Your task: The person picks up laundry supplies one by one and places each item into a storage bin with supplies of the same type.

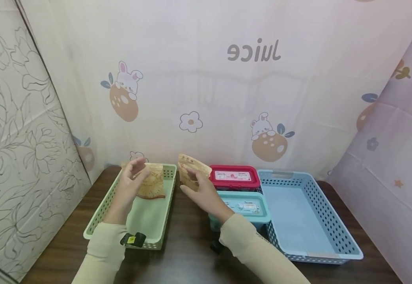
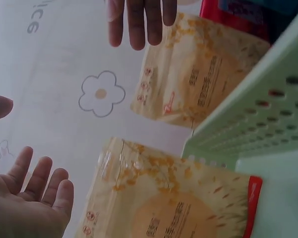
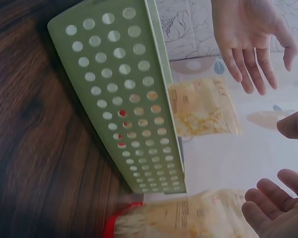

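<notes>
My left hand [image 1: 131,183] is raised over the left side of the green basket [image 1: 149,221], fingers relaxed and nothing in it. Beside it, a tan stand-up pouch [image 1: 152,183] with a red bottom edge leans upright at the basket's far end. My right hand [image 1: 206,193] is held up before a second tan pouch [image 1: 191,157], which stands on the table between the basket and the boxes. In the right wrist view, the right fingers [image 3: 268,203] are apart from that pouch [image 3: 188,215]. The left wrist view shows leaf prints on both pouches.
A red-lidded box [image 1: 234,167] stands behind a teal-lidded box [image 1: 248,207], right of the second pouch. Farther right lies a blue perforated basket [image 1: 298,213]. A patterned curtain [image 1: 198,79] hangs behind the dark wooden table [image 1: 181,252].
</notes>
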A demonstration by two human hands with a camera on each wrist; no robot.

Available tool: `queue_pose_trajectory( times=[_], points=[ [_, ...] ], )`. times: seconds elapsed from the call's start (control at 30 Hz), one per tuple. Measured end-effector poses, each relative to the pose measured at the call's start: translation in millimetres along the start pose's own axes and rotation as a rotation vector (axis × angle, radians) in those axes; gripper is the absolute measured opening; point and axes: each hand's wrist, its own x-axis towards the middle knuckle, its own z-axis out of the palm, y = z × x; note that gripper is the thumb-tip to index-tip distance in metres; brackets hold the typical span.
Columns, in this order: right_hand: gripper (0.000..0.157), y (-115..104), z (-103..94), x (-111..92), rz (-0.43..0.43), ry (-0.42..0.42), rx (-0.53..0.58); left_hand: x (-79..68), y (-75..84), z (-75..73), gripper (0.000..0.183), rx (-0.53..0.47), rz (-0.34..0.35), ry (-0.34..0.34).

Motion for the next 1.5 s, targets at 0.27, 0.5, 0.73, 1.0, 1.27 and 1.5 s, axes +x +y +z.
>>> queue_pose_trajectory(
  times=[0.27, 0.5, 0.73, 1.0, 1.27, 1.5],
  points=[
    [0.064, 2.9, -15.1, -7.1, 0.066, 0.017, 0.016, -2.9, -1.7, 21.9, 0.05, -0.05, -0.021, -0.042],
    [0.067, 7.0, -28.7, -14.4, 0.077, 0.021, -0.013, -4.4, -3.1, 39.6, 0.048, -0.096, -0.01, -0.06],
    [0.066, 12.9, -38.2, -16.9, 0.113, 0.046, -0.044, -5.4, -5.7, 53.3, 0.045, -0.116, -0.009, -0.078],
    [0.068, 18.0, -41.6, -21.3, 0.154, 0.039, -0.059, -4.7, -12.3, 66.6, 0.041, -0.117, -0.009, -0.094],
    [0.066, 21.4, -49.7, -23.4, 0.169, 0.05, -0.083, 0.7, -14.2, 76.9, 0.04, -0.101, -0.032, -0.082],
    [0.064, 24.5, -55.5, -19.7, 0.187, 0.064, -0.085, 10.8, -22.5, 86.9, 0.043, -0.073, -0.017, -0.079]
  ],
)
